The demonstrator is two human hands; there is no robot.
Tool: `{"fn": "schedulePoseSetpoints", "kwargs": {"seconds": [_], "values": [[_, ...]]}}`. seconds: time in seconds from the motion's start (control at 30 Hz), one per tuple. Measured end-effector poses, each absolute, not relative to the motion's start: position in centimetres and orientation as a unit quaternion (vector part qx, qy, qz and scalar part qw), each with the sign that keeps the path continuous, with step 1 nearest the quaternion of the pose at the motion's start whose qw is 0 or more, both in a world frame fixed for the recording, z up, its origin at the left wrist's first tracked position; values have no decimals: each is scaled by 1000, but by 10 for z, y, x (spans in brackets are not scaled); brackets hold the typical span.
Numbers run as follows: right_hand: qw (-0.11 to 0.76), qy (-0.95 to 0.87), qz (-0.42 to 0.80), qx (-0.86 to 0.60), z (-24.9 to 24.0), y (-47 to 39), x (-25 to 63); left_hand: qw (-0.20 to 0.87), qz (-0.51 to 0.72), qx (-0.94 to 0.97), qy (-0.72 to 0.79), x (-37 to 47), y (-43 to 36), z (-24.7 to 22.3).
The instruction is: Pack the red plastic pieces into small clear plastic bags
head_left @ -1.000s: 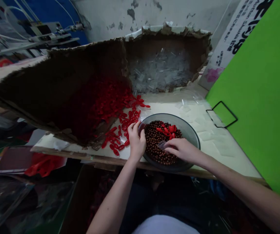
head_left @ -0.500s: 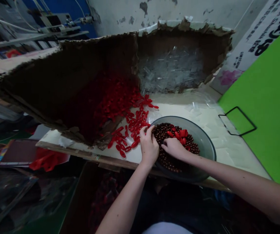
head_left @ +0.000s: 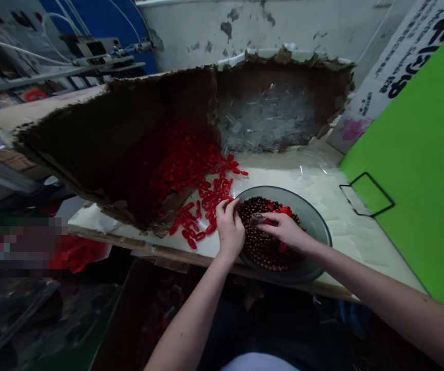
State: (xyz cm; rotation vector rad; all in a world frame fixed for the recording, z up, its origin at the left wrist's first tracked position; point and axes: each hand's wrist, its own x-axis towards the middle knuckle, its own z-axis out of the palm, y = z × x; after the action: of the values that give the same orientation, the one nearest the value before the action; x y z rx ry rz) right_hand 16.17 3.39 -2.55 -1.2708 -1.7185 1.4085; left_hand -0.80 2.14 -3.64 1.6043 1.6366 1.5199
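A round, grey see-through bowl [head_left: 320, 226] holds dark brown beads [head_left: 262, 246] with several red pieces [head_left: 285, 210] on top. My left hand [head_left: 231, 232] is at the bowl's left side, its fingers bent over the rim. Over the beads, my right hand [head_left: 288, 233] pinches a small clear container [head_left: 258, 220] that looks dark with beads inside. More red oval pieces [head_left: 191, 243] lie loose on the pale table, left of my left hand.
Behind the bowl stands a torn cardboard box [head_left: 129, 98], with red pieces in its left part and clear plastic parts [head_left: 268, 118] in its right. A green panel [head_left: 411, 170] with a black wire handle [head_left: 384, 206] rises at the right.
My right hand has come up out of the beads, and the small clear container now shows between its fingers. Fewer red pieces show on the beads. The view has shifted slightly.
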Motion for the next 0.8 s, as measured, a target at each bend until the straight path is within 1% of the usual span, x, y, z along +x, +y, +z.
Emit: {"fn": "schedulePoseSetpoints", "kwargs": {"seconds": [0.1,0.17,0.23,0.33,0.4,0.47,0.67,0.8], "values": [[310,-631,536,-467,-8,29,166,206,556,577,561,-8,18,-28],[318,-627,543,-459,4,25,168,261,561,581,528,-6,14,-20],[329,-627,542,-452,12,22,171,379,558,561,480,-3,11,-11],[337,-630,531,-455,20,17,174,588,539,450,402,4,7,0],[338,-635,521,-459,22,14,176,668,530,371,368,8,5,5],[341,-638,511,-464,23,11,176,701,524,333,352,9,3,7],[368,-647,487,-458,25,1,172,749,484,306,334,5,-2,13],[365,-669,471,-444,26,0,170,747,476,323,334,4,-3,15]]}}
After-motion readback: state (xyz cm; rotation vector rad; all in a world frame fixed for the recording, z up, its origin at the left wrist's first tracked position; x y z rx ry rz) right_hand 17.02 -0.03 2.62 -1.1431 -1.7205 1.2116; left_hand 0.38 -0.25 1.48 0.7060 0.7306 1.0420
